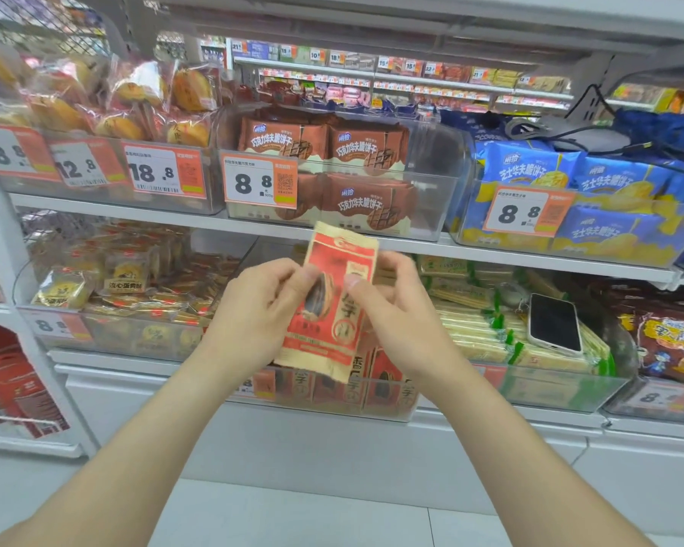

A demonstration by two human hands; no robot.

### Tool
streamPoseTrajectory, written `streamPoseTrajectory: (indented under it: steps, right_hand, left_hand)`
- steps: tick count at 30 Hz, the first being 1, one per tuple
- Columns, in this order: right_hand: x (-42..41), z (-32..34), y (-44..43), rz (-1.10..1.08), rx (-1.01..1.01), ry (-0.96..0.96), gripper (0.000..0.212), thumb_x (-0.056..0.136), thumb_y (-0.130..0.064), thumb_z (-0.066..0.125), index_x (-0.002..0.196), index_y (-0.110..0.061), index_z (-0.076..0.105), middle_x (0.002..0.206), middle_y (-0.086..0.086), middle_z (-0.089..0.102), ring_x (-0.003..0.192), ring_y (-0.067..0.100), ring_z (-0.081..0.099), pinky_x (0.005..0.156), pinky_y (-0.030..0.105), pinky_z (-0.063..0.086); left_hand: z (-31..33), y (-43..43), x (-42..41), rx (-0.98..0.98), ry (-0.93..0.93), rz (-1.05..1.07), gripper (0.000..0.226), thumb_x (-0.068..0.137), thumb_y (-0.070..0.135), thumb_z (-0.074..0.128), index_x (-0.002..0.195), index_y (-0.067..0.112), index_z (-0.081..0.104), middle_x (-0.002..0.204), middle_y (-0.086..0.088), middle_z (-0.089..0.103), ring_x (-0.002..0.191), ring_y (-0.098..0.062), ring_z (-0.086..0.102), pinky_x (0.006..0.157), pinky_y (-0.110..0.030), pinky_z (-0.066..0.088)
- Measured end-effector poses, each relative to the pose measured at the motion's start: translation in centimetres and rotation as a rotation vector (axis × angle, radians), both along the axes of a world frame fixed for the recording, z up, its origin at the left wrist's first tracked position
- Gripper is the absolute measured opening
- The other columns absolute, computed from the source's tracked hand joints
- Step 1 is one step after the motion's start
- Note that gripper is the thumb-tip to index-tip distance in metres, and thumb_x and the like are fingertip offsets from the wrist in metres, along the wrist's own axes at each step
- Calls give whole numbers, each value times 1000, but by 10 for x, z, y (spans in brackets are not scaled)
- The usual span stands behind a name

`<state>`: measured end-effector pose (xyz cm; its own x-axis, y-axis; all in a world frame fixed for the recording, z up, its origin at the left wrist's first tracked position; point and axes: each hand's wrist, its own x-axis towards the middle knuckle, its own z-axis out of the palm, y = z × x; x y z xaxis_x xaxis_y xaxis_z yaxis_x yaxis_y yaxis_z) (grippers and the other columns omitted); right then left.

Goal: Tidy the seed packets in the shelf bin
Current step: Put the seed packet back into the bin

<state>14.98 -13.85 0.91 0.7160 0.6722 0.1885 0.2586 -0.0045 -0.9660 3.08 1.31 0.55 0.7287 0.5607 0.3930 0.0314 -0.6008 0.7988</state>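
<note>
Item: red-and-tan paper seed packet (334, 305), held upright just above the clear plastic shelf bin (387, 414), its side edges pinched by left hand (261, 309) and right hand (391, 313); likely risk: thin fingertip hold slips, or packet crumples against those standing below.

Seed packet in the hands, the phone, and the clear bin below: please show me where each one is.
seed packet (334, 313): head view, its red printed middle.
phone (553, 323): head view, middle of its dark screen.
clear bin (387, 406): head view, its front wall.
</note>
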Motion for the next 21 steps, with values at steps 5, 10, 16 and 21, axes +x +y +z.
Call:
streamPoseTrajectory:
  steps: [5,10,16,21]
  right_hand:
    - [8,0,9,31,65,-98,40,101,-27,75,134,-39,55,106,-2,80,97,19,79,75,40,66]
    - [-8,1,34,-375,284,-482,25,100,-21,75,110,-27,53,91,-11,70,86,8,71,76,30,56]
    - [-9,-7,82,-230,208,-852,22,105,-9,66,123,-14,56,100,-16,73,86,5,73,73,23,58]
    - [10,-29,130,-105,-55,-1196,52,97,4,68,144,-18,62,124,0,77,101,25,78,79,42,64]
  left_hand:
    - [2,16,-9,77,129,-96,45,95,64,51,90,26,75,79,12,79,71,-5,75,70,-35,60]
    - [-9,58,-24,158,112,304,19,109,29,55,108,25,74,97,9,76,89,-10,70,82,-32,49]
    - [-11,81,-47,94,634,145,71,74,37,71,141,37,46,144,5,46,134,-28,46,110,-51,46]
    - [-18,91,-46,216,839,5,84,94,30,67,166,32,23,178,4,10,159,-40,18,126,-56,29]
